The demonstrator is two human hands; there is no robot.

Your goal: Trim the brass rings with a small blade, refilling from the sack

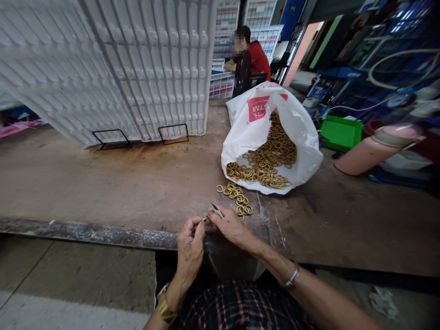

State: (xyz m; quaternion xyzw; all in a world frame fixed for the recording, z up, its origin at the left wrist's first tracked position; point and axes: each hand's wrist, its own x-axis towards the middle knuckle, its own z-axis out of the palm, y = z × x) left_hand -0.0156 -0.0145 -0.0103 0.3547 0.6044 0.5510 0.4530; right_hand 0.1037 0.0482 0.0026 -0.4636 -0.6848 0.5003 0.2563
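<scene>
My left hand (190,243) is closed, pinching a small brass-coloured ring (205,220) between thumb and fingertips near the table's front edge. Just beside it, my right hand (232,227) is closed around a small knife-like tool (217,211), whose dark pointed blade sticks up past the fingers. The right fingertips meet the ring too; exactly how they touch it is hidden. Past my right hand lie several loose rings (237,195) on the table. They trail from the mouth of a white plastic bag (237,123), which lies on its side with a heap of similar rings (275,146) inside.
Tall white ribbed plastic trays (154,68) stand on the left of the wooden table (85,183), by black wire stands (173,134). At right are a green bin (341,133) and a pink bottle (371,153). A person in red (259,59) sits beyond, near crates.
</scene>
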